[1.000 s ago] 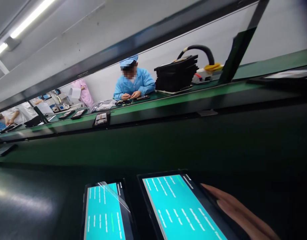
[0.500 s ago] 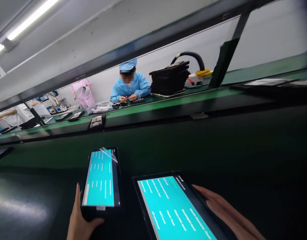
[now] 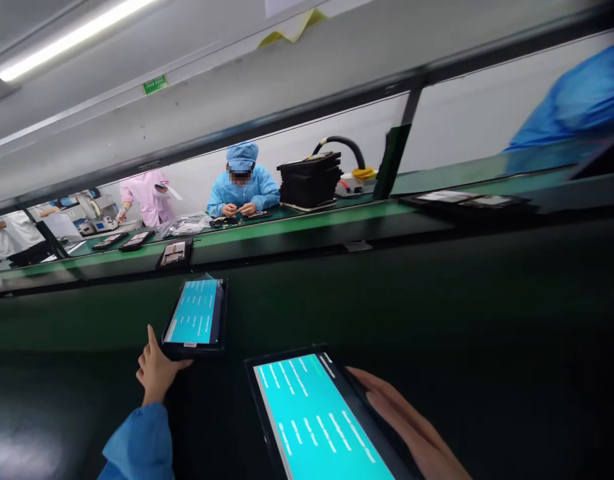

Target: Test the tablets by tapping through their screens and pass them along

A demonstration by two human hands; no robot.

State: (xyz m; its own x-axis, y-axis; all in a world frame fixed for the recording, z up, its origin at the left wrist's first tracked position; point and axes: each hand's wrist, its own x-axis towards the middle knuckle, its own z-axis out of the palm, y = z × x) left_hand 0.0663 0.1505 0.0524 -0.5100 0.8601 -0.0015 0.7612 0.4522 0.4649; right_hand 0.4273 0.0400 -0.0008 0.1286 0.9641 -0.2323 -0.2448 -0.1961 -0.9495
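Two lit tablets with cyan screens lie on the dark work surface. My left hand (image 3: 155, 369) touches the near edge of the smaller, farther tablet (image 3: 197, 319), thumb along its front edge and fingers at its left side. A loose clear film sticks up at that tablet's far corner. My right hand (image 3: 409, 427) lies flat with fingers extended along the right edge of the larger, nearer tablet (image 3: 314, 421), which runs off the bottom of the view. My left sleeve is light blue.
A green conveyor belt (image 3: 307, 223) runs across behind, carrying dark trays with devices (image 3: 174, 253). Beyond it a person in blue (image 3: 243, 190) works beside a stack of black trays (image 3: 309, 180). A person in pink (image 3: 149, 197) stands at left; a blue sleeve (image 3: 571, 107) shows at right.
My left hand came into view and pushed the smaller tablet away toward the conveyor. The camera tilted down and back, so both tablets sit lower and farther. My right hand stays on the larger tablet.
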